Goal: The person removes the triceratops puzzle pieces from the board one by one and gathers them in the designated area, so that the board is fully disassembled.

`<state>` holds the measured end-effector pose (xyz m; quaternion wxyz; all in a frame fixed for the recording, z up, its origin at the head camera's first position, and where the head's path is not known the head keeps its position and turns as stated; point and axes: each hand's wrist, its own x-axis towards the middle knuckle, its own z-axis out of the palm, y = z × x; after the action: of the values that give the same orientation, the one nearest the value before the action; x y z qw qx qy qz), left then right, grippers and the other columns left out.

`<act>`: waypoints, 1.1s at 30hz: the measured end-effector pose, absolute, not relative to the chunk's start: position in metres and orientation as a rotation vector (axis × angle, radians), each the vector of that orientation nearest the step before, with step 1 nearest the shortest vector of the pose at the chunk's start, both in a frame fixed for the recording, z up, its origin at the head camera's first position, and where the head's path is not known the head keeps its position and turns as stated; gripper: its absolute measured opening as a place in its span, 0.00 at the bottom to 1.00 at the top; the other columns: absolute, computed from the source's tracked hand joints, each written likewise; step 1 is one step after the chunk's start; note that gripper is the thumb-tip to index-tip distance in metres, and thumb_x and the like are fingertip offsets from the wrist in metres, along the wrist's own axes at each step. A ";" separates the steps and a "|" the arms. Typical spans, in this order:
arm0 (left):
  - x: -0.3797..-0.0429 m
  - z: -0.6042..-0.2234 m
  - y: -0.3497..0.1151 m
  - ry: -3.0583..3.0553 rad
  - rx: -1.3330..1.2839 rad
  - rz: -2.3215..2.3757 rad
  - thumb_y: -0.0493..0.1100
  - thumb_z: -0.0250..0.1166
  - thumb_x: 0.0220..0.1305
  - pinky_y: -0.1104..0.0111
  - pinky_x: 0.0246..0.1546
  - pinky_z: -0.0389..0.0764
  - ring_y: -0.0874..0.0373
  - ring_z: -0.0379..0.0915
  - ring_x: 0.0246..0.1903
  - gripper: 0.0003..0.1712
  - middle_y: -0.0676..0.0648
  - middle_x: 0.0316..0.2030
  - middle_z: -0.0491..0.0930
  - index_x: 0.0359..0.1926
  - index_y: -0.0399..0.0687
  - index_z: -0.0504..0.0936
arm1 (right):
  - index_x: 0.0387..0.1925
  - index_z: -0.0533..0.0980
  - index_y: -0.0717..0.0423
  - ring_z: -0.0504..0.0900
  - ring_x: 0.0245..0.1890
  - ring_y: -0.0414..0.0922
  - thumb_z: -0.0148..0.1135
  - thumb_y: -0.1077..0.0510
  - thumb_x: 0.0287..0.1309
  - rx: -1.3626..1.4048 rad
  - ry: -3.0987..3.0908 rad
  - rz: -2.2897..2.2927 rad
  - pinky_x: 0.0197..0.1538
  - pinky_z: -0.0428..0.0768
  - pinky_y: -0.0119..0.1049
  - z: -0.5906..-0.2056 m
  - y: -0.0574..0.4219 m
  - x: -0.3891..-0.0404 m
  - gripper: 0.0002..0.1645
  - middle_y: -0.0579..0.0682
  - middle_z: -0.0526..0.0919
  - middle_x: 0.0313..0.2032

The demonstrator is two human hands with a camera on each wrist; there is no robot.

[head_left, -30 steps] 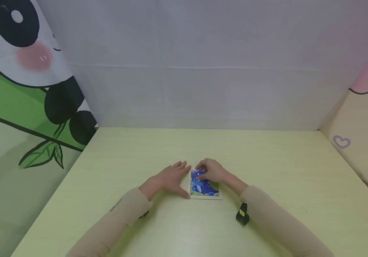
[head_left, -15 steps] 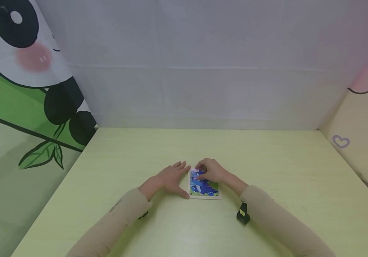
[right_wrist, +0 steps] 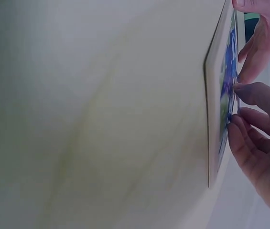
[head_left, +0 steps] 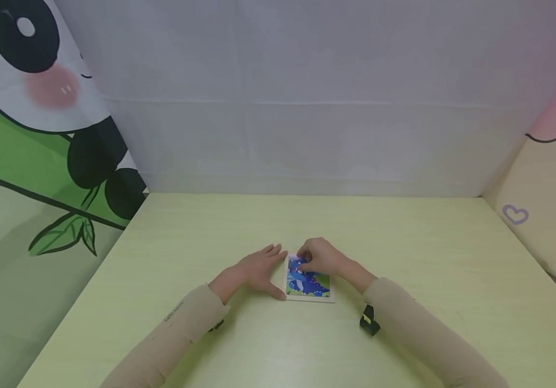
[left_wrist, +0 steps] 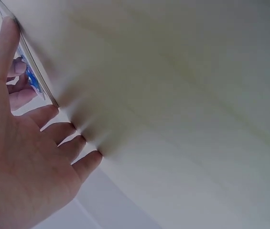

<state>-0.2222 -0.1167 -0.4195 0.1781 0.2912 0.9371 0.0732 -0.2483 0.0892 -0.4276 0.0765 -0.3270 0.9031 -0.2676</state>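
Observation:
A small wooden-framed jigsaw puzzle with a blue dinosaur picture lies flat on the table. My left hand is spread beside it, thumb and index finger touching the left edge of the frame. In the left wrist view, the left hand's fingertips rest on the tabletop. Over the puzzle's upper part is my right hand, thumb and fingers bent together at a puzzle piece that they pinch. The right hand covers the upper right of the picture, and the pinched piece is mostly hidden.
The pale yellow-green table spreads around the puzzle. A plain light cloth wall stands along its back edge. Printed panels close off the left and right sides. A black wrist device hangs below the right sleeve.
Only my right hand and wrist have shifted very slightly, up and to the right. The left hand and the puzzle look the same as before.

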 end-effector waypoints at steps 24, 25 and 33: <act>-0.218 -0.421 -0.115 2.665 0.819 0.219 0.72 0.65 0.39 0.53 0.63 0.55 0.48 0.38 0.68 0.62 0.42 0.69 0.45 0.69 0.45 0.52 | 0.42 0.80 0.64 0.73 0.26 0.36 0.65 0.60 0.49 -1.090 2.717 -0.796 0.29 0.74 0.24 -0.424 0.098 -0.244 0.17 0.49 0.79 0.33; -0.218 -0.421 -0.115 2.666 0.819 0.219 0.72 0.65 0.39 0.53 0.63 0.55 0.48 0.38 0.68 0.62 0.42 0.69 0.45 0.69 0.45 0.52 | 0.42 0.80 0.64 0.74 0.27 0.36 0.65 0.60 0.49 -1.087 2.708 -0.799 0.29 0.74 0.24 -0.422 0.099 -0.244 0.17 0.49 0.79 0.34; -0.219 -0.423 -0.115 2.673 0.799 0.217 0.72 0.65 0.39 0.54 0.63 0.55 0.48 0.38 0.68 0.62 0.43 0.69 0.45 0.69 0.46 0.51 | 0.44 0.78 0.62 0.77 0.33 0.40 0.62 0.60 0.52 -1.024 2.700 -0.790 0.34 0.76 0.26 -0.412 0.118 -0.245 0.16 0.51 0.79 0.39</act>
<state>-0.2189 -0.1154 -0.4231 0.1706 0.2815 0.9412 0.0764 -0.2450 0.1184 -0.4117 0.0738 -0.3412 0.8994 -0.2631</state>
